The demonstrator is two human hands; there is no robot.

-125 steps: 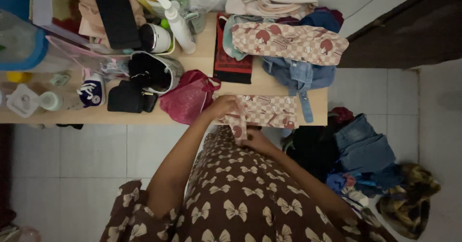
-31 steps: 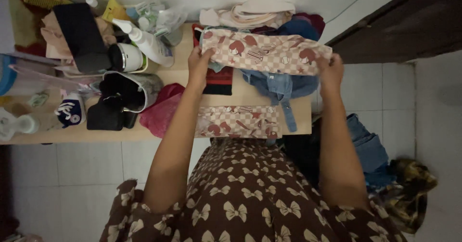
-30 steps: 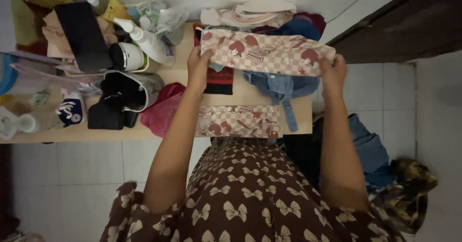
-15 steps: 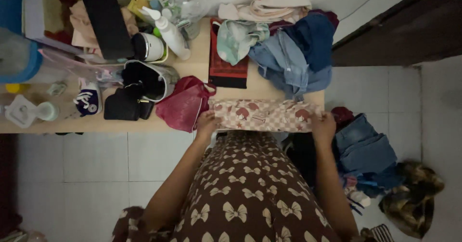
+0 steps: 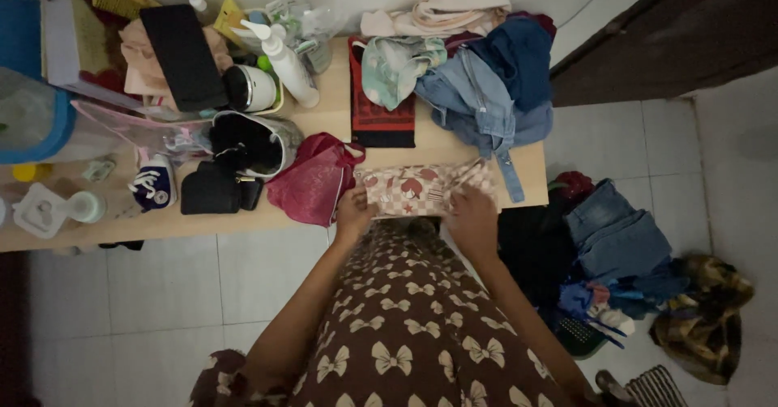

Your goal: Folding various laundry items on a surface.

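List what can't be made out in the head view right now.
- Left hand and right hand: fingertips hidden under the checked cloth, so the grip is unclear.
- Table: left end cut off by the frame edge.
- Blue tub: cut by the left edge, contents blurred.
- Floor pile: too dark to tell items apart.

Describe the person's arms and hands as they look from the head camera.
Both forearms are bare, and the left hand and right hand wear no gloves; no rings, watch or bracelets show in this dim light. Short sleeves of a brown dress printed with cream bows end around the upper arms. Nails are too small to judge.
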